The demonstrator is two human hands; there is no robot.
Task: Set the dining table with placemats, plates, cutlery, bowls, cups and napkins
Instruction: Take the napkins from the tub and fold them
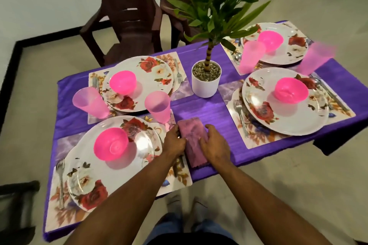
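No readable brands, labels or writing anywhere.

Left hand [175, 141] and right hand [214, 145] both on a folded mauve cloth napkin [194, 141] lying on the purple-clothed counter [201, 109], just right of the near-left floral rectangular placemat [179, 177]. Left hand: fingers curled at napkin's left edge, looks like a pinch grip but blurry, can't tell if truly grasping. Right hand: fingers spread fairly flat, palm down, pressing on napkin's right side, not clenched.

Near-left setting: white round plate w/ red rose print [111, 163] on the placemat, pink plastic bowl [111, 143] on plate, metal fork [60, 181] left of plate. Translucent pink plastic cup [158, 106] upright just beyond the napkin, near left hand.

3 other settings each w/ rose plate + pink bowl: far-left plate [139, 83], near-right plate [284, 101], far-right plate [276, 43]. More pink cups: [89, 102], [251, 56], [314, 57], last one motion-blurred. Fork [240, 113] left of near-right plate.

Centre of counter: white cylindrical pot w/ pebbles and green leafy plant [206, 80]. Dark brown plastic chairs [127, 12] behind counter.
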